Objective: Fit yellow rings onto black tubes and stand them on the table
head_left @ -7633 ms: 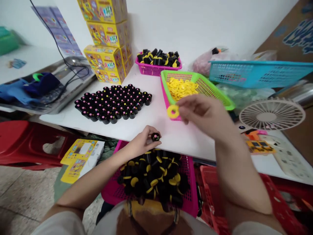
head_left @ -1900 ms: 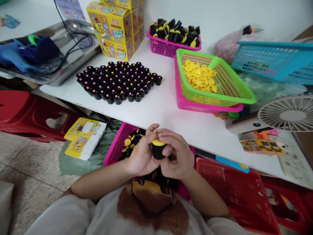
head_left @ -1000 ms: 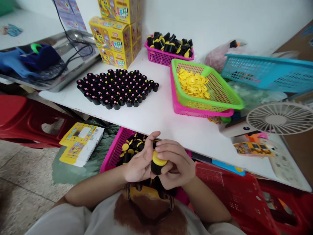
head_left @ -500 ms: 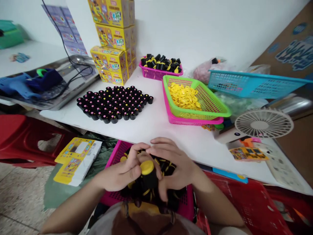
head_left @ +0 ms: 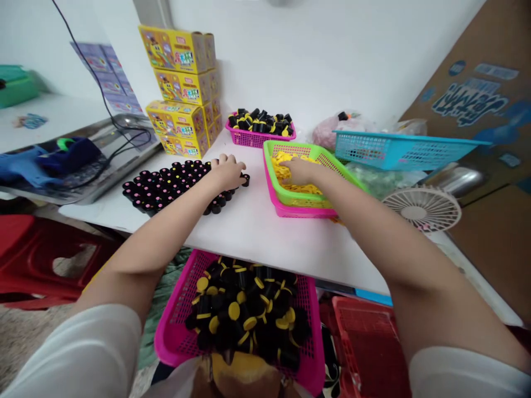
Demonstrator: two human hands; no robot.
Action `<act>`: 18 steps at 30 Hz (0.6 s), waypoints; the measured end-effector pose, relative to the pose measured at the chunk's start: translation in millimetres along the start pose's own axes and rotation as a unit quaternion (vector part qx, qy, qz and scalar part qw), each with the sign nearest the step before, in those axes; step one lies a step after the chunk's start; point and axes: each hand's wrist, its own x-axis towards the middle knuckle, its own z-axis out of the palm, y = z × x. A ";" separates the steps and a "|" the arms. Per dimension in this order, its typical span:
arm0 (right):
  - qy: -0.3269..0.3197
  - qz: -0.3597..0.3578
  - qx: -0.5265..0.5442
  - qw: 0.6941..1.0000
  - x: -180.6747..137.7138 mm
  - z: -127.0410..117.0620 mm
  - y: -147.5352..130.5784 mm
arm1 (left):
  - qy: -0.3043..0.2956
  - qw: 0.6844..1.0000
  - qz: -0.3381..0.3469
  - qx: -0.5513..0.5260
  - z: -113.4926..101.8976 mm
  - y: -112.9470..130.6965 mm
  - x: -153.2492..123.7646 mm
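Note:
My left hand [head_left: 227,173] reaches over the right part of a cluster of small black cylinders [head_left: 166,185] with pink and yellow dots on top. Its fingers are apart, and some cylinders are hidden beneath it. My right hand [head_left: 302,170] dips into a green basket [head_left: 290,199] among small yellow plastic pieces [head_left: 282,157]. Its fingers are partly extended, the tips touching the pieces. Below the table edge, in front of my body, a pink basket [head_left: 174,326] holds many black cylinders with yellow lids [head_left: 240,293].
Stacked yellow boxes [head_left: 178,88] stand at the back left. Behind is a small pink basket [head_left: 261,138] of lidded black cylinders. A blue basket [head_left: 398,152] and a white fan [head_left: 423,209] are at right. A metal tray [head_left: 136,146] lies left, near a red stool [head_left: 41,249].
Both hands have left the pink basket, where a yellow-lidded black cylinder was between them. My left hand moved forward to the cylinder cluster, my right into the green basket. The view shifted slightly.

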 end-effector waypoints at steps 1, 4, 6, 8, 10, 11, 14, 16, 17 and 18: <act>-0.006 0.005 -0.011 1.000 8.7 2.4 -3.0 | 0.000 1.000 -0.007 0.008 2.3 1.5 18.4; -0.016 0.018 -0.046 0.999 24.6 6.3 -8.8 | -0.017 0.999 0.002 0.028 14.7 3.7 52.6; -0.011 0.022 -0.058 0.998 29.0 6.0 -7.2 | -0.030 0.999 0.017 0.039 21.7 5.9 62.0; -0.001 0.024 -0.057 0.998 29.8 5.3 -1.8 | -0.038 0.998 0.034 0.046 24.7 10.2 65.3; 0.010 0.018 -0.055 0.998 29.0 5.4 3.9 | -0.046 0.997 0.048 0.047 24.0 15.9 63.6; 0.016 0.008 -0.054 0.998 28.8 5.9 5.4 | -0.053 0.996 0.054 0.047 22.8 18.6 60.5; 0.028 -0.034 -0.050 0.998 30.6 7.6 -1.0 | -0.076 0.994 0.064 0.043 18.5 24.6 39.1; 0.028 -0.048 -0.050 0.997 29.3 7.4 -11.3 | -0.085 0.992 0.078 0.041 15.3 29.8 15.5; 0.026 -0.046 -0.050 0.997 25.7 6.4 -14.5 | -0.084 0.991 0.093 0.039 13.3 34.6 2.8; 0.025 -0.041 -0.051 0.998 19.1 4.9 -13.9 | -0.086 0.989 0.111 0.038 11.0 41.8 -8.8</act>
